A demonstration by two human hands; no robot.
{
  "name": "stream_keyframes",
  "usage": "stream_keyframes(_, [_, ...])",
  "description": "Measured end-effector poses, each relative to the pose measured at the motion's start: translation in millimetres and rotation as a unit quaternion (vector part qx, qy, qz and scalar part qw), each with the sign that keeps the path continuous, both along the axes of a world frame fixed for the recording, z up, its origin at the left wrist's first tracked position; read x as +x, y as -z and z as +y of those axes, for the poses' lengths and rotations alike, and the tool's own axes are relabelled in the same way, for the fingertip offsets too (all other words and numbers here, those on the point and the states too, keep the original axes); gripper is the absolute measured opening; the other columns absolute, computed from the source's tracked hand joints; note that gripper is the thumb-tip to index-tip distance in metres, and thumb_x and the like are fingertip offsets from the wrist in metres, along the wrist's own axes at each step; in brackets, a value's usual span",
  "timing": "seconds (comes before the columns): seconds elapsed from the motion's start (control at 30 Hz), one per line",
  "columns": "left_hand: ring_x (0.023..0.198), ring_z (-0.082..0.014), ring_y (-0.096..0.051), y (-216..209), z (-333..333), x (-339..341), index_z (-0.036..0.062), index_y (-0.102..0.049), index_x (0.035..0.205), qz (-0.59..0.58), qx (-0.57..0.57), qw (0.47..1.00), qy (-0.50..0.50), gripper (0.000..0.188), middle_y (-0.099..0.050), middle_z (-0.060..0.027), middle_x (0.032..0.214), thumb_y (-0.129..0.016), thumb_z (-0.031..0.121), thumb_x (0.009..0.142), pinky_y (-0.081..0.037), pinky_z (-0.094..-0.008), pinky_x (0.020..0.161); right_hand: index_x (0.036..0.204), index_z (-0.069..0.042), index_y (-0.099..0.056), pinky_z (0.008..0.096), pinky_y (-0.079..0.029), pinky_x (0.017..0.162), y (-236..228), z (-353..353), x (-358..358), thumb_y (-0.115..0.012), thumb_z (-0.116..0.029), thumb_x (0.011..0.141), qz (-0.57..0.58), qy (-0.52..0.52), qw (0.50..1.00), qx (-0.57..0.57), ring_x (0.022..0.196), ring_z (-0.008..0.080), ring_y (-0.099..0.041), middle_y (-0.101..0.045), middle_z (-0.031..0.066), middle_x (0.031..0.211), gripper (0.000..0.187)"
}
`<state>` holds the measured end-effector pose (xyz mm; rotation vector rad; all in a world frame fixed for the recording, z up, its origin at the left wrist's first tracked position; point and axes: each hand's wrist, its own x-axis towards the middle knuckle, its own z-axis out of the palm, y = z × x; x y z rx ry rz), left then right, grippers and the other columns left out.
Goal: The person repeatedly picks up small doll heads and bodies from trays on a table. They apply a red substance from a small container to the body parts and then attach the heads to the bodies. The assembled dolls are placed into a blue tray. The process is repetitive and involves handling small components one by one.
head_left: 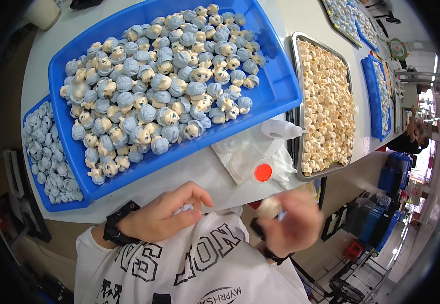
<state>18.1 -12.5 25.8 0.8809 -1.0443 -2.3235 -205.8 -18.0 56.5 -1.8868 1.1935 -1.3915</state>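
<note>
My left hand [172, 213] is curled near the table's front edge, in front of the big blue tray. Between its thumb and fingers shows a bit of a pale blue hair piece [183, 208], mostly hidden by the hand. Right of it, my right hand [296, 223] is closed and smeared by motion. It grips a cream doll face piece [269, 207] at its fingertips; the details are blurred. Beyond my hands, the large blue tray [179, 157] holds many small doll heads with pale blue hair and painted eyes.
A smaller blue tray [63, 206] of loose blue hair pieces stands at the left. A metal tray [297, 55] of cream pieces lies to the right. Between the trays are a white squeeze bottle [281, 129], a red-orange disc [263, 173] and crumpled white tissue [283, 167].
</note>
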Motion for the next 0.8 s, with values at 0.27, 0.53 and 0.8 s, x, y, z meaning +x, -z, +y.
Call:
stream_keyframes(0.27, [0.066,-0.0062,-0.043,0,2,-1,0.0015,-0.044,0.116,-0.006,0.045,0.998,-0.031,0.028,-0.047,-0.0007,0.083,-0.045,0.01,0.089,-0.037,-0.0206,0.061,0.087,-0.002,-0.062,0.0305,-0.041,0.06,1,-16,-14,-0.074,0.003,0.057,0.233,0.077,0.969,0.039,0.07,0.0233,-0.052,-0.06,0.0096,0.081,0.033])
stream_keyframes(0.53, [0.056,-0.0059,-0.043,16,1,-6,0.0016,-0.052,0.116,-0.031,-0.244,0.966,-0.077,0.03,-0.048,-0.0015,0.075,-0.049,0.015,0.089,-0.035,-0.0193,0.052,0.088,-0.003,-0.062,0.0319,-0.039,0.062,3,-20,-10,-0.073,0.002,0.059,0.249,0.07,0.964,0.056,0.071,0.0245,-0.051,-0.059,0.0082,0.08,0.031])
stream_keyframes(0.8, [0.051,-0.0035,-0.039,4,5,-6,-0.0018,-0.042,0.123,0.012,0.009,0.995,-0.101,0.035,-0.049,-0.0034,0.075,-0.039,0.017,0.093,-0.034,-0.0167,0.048,0.087,-0.005,-0.062,0.0328,-0.037,0.066,4,-16,-11,-0.074,-0.003,0.059,0.26,0.068,0.962,0.058,0.071,0.0234,-0.052,-0.059,0.0068,0.079,0.031])
